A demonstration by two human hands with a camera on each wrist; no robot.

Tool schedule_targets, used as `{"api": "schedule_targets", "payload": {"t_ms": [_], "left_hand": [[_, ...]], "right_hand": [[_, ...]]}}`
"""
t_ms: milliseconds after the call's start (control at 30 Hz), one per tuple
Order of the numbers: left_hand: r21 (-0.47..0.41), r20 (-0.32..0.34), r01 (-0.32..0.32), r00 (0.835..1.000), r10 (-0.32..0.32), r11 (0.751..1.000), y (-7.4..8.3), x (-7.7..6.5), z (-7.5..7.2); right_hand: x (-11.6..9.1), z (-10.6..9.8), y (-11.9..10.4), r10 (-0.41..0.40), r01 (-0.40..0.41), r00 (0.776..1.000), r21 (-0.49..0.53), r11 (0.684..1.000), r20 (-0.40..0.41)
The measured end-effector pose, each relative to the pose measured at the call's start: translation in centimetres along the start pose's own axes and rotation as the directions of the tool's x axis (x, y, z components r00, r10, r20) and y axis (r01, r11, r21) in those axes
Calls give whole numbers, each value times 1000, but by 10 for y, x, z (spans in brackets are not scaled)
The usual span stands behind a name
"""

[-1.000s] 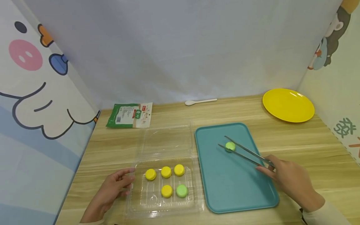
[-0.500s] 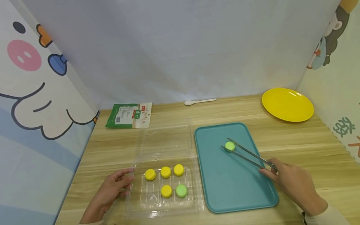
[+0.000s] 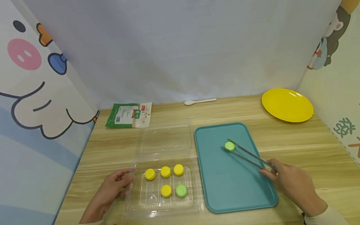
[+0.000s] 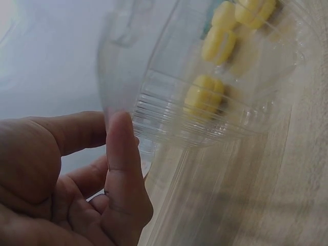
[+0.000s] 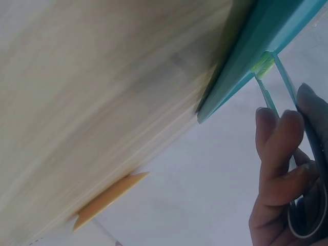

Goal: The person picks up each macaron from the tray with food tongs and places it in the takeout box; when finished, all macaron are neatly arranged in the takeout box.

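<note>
My right hand [image 3: 292, 182] holds metal tongs [image 3: 247, 159] over the teal tray [image 3: 236, 184]. The tongs' two arms lie on either side of a green macaron [image 3: 229, 146] on the tray; I cannot tell if both arms touch it. At the left, my left hand [image 3: 111, 189] pinches the rim of a clear plastic box [image 4: 154, 92] between thumb and fingers. Inside the box sit several yellow macarons [image 3: 166, 191], most in the far row, and one green macaron [image 3: 181, 191] in the near row. The box's clear lid [image 3: 167, 140] is folded back, away from me.
A green and white packet [image 3: 129, 115] lies at the back left of the wooden table [image 3: 225, 112]. Beside the back wall is a white spoon [image 3: 200, 102]. At the back right stands a yellow plate [image 3: 287, 105]. Printed cloth walls enclose the sides.
The right hand and tongs have shifted slightly right and nearer, so the tips now lie closer to the green macaron. The left hand and the box stay where they were.
</note>
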State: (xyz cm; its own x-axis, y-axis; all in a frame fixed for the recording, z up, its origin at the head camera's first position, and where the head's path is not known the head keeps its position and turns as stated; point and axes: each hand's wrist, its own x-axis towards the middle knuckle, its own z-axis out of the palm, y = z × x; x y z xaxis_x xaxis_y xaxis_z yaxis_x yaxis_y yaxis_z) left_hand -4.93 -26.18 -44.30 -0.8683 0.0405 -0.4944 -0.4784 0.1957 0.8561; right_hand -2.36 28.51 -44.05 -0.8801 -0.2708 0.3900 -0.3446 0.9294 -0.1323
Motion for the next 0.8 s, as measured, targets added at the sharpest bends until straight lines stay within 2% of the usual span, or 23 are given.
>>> {"api": "schedule_targets", "payload": {"t_ms": [233, 600, 800], "left_hand": [[3, 5, 2, 1000, -2, 1000, 0, -1, 0], [4, -1, -2, 1000, 2, 1000, 0, 0, 0], [2, -4, 1, 1000, -1, 1000, -1, 0, 0]], "right_hand": [[2, 0, 0, -8, 8, 1000, 0, 1000, -7], [15, 1, -9, -86, 80, 987, -47, 996, -138], [21, 2, -16, -99, 97, 985, -18, 995, -143]]}}
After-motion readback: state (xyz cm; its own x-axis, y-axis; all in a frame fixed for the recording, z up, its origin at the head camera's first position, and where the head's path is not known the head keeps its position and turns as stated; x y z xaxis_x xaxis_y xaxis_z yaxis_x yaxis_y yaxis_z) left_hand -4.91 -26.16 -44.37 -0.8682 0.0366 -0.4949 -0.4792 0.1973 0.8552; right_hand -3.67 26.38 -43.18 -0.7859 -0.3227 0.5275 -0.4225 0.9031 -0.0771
